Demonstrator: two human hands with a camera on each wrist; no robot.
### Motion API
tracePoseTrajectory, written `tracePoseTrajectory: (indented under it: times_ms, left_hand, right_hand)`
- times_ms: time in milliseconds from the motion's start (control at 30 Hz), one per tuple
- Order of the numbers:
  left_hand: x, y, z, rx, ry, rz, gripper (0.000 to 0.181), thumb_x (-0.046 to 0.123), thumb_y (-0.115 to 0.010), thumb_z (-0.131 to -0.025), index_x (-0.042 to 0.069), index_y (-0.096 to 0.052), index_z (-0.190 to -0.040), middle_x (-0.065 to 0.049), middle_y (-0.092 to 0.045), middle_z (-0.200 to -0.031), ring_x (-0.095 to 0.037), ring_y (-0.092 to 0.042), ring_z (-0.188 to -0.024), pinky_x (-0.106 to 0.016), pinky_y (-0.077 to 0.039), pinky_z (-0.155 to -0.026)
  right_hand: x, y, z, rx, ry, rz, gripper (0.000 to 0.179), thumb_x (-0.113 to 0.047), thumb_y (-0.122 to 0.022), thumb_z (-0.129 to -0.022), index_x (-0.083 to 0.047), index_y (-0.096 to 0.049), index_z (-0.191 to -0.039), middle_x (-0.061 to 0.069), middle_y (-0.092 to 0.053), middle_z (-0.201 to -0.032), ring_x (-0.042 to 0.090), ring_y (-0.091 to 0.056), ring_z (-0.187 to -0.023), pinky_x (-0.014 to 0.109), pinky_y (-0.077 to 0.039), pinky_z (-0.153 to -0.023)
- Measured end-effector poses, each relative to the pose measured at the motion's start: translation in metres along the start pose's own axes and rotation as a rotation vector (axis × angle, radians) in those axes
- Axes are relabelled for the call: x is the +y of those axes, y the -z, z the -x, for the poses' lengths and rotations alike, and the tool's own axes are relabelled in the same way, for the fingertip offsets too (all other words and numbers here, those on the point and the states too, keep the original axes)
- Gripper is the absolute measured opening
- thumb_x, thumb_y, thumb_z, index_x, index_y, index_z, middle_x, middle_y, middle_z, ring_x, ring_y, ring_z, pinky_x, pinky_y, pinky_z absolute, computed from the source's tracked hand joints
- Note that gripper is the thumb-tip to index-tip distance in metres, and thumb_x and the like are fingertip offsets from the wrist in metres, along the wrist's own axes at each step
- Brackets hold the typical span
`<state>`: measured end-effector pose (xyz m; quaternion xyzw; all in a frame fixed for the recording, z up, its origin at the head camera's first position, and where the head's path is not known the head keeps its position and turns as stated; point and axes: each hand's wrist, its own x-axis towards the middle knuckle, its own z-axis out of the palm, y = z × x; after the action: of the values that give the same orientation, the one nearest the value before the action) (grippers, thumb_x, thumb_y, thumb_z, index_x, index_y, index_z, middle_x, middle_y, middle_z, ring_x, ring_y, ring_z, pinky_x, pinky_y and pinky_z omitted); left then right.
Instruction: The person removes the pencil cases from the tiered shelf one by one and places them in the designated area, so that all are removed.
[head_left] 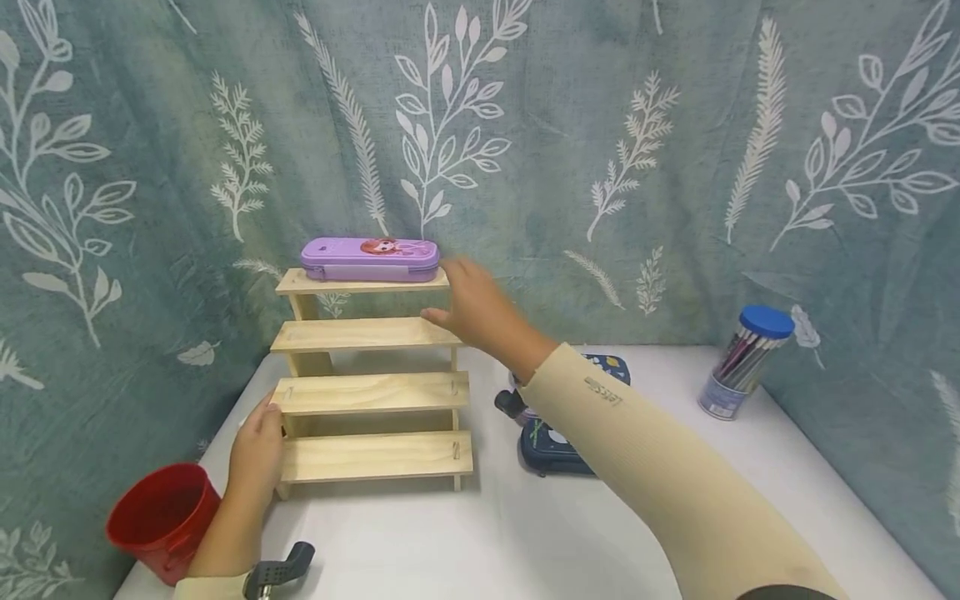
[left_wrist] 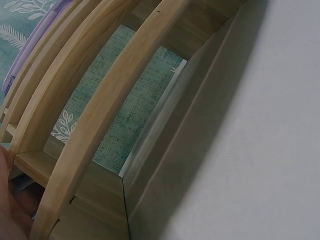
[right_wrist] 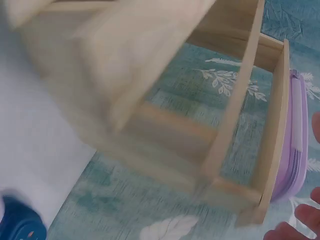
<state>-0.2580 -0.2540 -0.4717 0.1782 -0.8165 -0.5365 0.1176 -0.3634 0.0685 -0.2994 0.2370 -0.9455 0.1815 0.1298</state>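
A four-step wooden rack (head_left: 367,393) stands on the white surface. On its top step lies a purple zippered pencil case (head_left: 345,259) with a cartoon figure on the lid; its side also shows in the right wrist view. My left hand (head_left: 257,450) grips the rack's left side near the second step from the bottom; part of that hand (left_wrist: 11,212) appears at the left wrist view's edge. My right hand (head_left: 483,307) is at the right end of the top step, by the case, fingers extended. Its fingertips (right_wrist: 302,215) look apart from the case in the right wrist view.
A red bucket (head_left: 163,521) stands left of the rack. Dark blue cases (head_left: 555,454) lie to the right, partly behind my right sleeve. Farther right is a clear tub of pencils (head_left: 738,367) with a blue lid. Patterned green cloth (head_left: 555,183) hangs behind.
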Motion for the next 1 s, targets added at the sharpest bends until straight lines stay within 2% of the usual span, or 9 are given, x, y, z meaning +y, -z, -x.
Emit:
tracePoseTrajectory:
  times_ms: [167,267,367,500,700,833,1000]
  left_hand:
    - [0.003,-0.002,0.0,-0.012,0.006,0.011,0.064,0.05,-0.019,-0.111,0.021,-0.029,-0.167,-0.008,-0.029,-0.172,-0.035,-0.019,-0.161,-0.064,-0.014,-0.129]
    - [0.003,-0.003,0.001,-0.018,0.006,-0.003,0.063,0.049,-0.019,-0.112,0.02,-0.028,-0.167,-0.008,-0.029,-0.172,-0.036,-0.019,-0.161,-0.064,-0.015,-0.129]
    - [0.002,-0.001,0.002,-0.01,-0.007,-0.029,0.063,0.048,-0.018,-0.112,0.02,-0.029,-0.167,-0.009,-0.03,-0.171,-0.037,-0.02,-0.161,-0.065,-0.014,-0.129]
    - [0.004,0.002,-0.001,-0.006,-0.027,-0.03,0.063,0.048,-0.018,-0.112,0.02,-0.029,-0.167,-0.008,-0.03,-0.171,-0.035,-0.02,-0.161,-0.063,-0.014,-0.129]
    - [0.002,0.003,-0.001,-0.01,-0.007,-0.006,0.062,0.048,-0.019,-0.111,0.022,-0.03,-0.167,-0.007,-0.03,-0.171,-0.034,-0.019,-0.162,-0.063,-0.013,-0.13]
    - [0.003,0.005,-0.003,-0.001,-0.012,-0.003,0.061,0.048,-0.02,-0.112,0.022,-0.031,-0.166,-0.006,-0.031,-0.171,-0.033,-0.02,-0.161,-0.063,-0.013,-0.13]
    - [0.002,0.004,-0.005,-0.006,-0.005,0.008,0.061,0.048,-0.021,-0.112,0.022,-0.032,-0.166,-0.008,-0.031,-0.171,-0.035,-0.021,-0.161,-0.063,-0.015,-0.129]
  right_hand:
    - [-0.017,-0.002,-0.033,0.051,-0.06,-0.011,0.096,-0.056,-0.076,-0.092,-0.007,-0.033,-0.162,0.011,-0.038,-0.165,0.033,-0.033,-0.153,0.044,-0.032,-0.128]
    - [-0.026,-0.005,-0.049,0.067,-0.089,0.017,0.101,-0.06,-0.078,-0.089,-0.009,-0.031,-0.163,0.01,-0.033,-0.168,0.033,-0.028,-0.156,0.045,-0.032,-0.128]
    - [-0.033,-0.008,-0.062,0.047,-0.088,0.057,0.106,-0.062,-0.078,-0.087,-0.012,-0.027,-0.166,0.01,-0.025,-0.172,0.034,-0.021,-0.159,0.047,-0.03,-0.129]
    - [-0.037,-0.015,-0.075,0.027,-0.077,0.057,0.107,-0.062,-0.077,-0.088,-0.014,-0.022,-0.167,0.01,-0.02,-0.174,0.035,-0.02,-0.16,0.049,-0.03,-0.129]
    - [-0.035,-0.033,-0.076,0.016,-0.082,0.049,0.096,-0.059,-0.07,-0.095,-0.01,-0.025,-0.166,0.013,-0.023,-0.173,0.038,-0.021,-0.159,0.046,-0.023,-0.132]
    - [-0.035,-0.039,-0.075,0.064,-0.076,0.049,0.087,-0.057,-0.066,-0.098,-0.009,-0.031,-0.163,0.014,-0.031,-0.168,0.038,-0.033,-0.152,0.044,-0.031,-0.128]
    - [-0.035,-0.039,-0.071,0.107,-0.094,0.019,0.081,-0.052,-0.066,-0.1,-0.009,-0.036,-0.161,0.014,-0.034,-0.166,0.04,-0.036,-0.15,0.047,-0.032,-0.127]
